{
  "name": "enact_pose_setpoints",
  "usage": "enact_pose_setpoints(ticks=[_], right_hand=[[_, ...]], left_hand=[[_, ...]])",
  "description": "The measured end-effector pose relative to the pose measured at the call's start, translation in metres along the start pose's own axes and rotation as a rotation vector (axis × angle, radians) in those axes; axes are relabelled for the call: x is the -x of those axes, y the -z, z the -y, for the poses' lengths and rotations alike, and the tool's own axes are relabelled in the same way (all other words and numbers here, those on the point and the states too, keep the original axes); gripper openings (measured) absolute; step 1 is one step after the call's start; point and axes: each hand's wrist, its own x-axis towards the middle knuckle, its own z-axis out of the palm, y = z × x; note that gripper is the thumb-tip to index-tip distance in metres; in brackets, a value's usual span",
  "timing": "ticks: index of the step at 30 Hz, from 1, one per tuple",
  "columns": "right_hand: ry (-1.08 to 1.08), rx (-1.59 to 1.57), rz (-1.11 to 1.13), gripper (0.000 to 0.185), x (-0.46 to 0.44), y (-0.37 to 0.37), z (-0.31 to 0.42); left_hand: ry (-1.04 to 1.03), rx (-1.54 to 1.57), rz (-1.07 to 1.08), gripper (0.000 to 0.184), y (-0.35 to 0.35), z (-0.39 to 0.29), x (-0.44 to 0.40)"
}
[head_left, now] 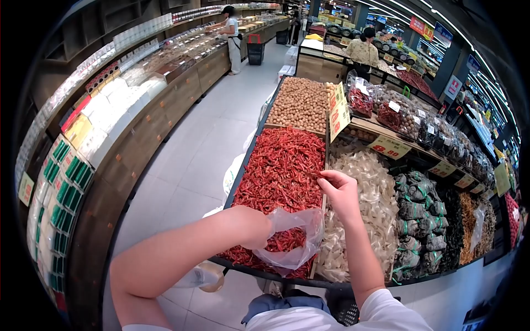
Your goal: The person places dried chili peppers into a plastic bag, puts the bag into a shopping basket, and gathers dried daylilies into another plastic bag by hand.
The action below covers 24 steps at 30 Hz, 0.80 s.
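Your left hand [256, 227] curls around the left edge of a crumpled, clear plastic bag [316, 225], fingertips hidden. Your right hand [322, 177] hovers beyond the bag, to its right, thumb and finger pinching a slim, dark reddish piece [313, 175], long axis leftward. Around the bag spread thin, red dried chillies [281, 171]; your left hand is nearer it.

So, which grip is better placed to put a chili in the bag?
Probably the right grip: its fingertips seem to pinch a chili at the pile's edge. The left grip is occupied, holding the bag.
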Motion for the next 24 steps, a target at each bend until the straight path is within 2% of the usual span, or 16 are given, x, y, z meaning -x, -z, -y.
enact_pose_setpoints(ticks=[3, 7, 9, 13, 16, 18, 19, 21, 22, 24], right_hand=[[0.014, -0.098, 0.132, 0.015, 0.039, -0.001, 0.038], [0.164, 0.215, 0.393, 0.021, 0.08, -0.009, 0.072], [0.435, 0.353, 0.471, 0.023, 0.086, -0.016, 0.068], [0.431, 0.581, 0.584, 0.02, 0.098, -0.02, 0.063], [0.45, 0.6, 0.49, 0.021, 0.098, -0.016, 0.063], [0.494, 0.466, 0.285, 0.017, 0.095, -0.004, 0.055], [0.494, 0.468, 0.286, 0.017, 0.09, 0.002, 0.046], [0.414, 0.288, -0.005, 0.012, 0.074, 0.013, 0.016], [0.415, 0.29, -0.004, 0.012, 0.064, 0.014, 0.005], [0.198, 0.125, -0.15, 0.011, 0.037, 0.012, -0.018]], left_hand=[[0.001, -0.009, -0.006, 0.031, 0.0, 0.0, 0.0], [0.009, -0.01, -0.002, 0.031, 0.002, -0.001, 0.003], [0.019, 0.003, -0.008, 0.031, 0.003, -0.002, 0.004], [-0.012, -0.01, -0.011, 0.032, 0.003, 0.0, 0.001], [-0.021, -0.004, -0.027, 0.031, 0.002, -0.001, 0.003], [-0.024, -0.005, -0.009, 0.03, 0.005, -0.002, 0.006], [-0.025, -0.004, -0.011, 0.03, 0.006, -0.001, 0.006], [-0.04, -0.021, -0.026, 0.03, 0.006, -0.001, 0.006], [-0.041, -0.021, -0.028, 0.03, 0.007, -0.001, 0.006], [-0.043, -0.009, -0.03, 0.031, 0.009, -0.001, 0.009]])
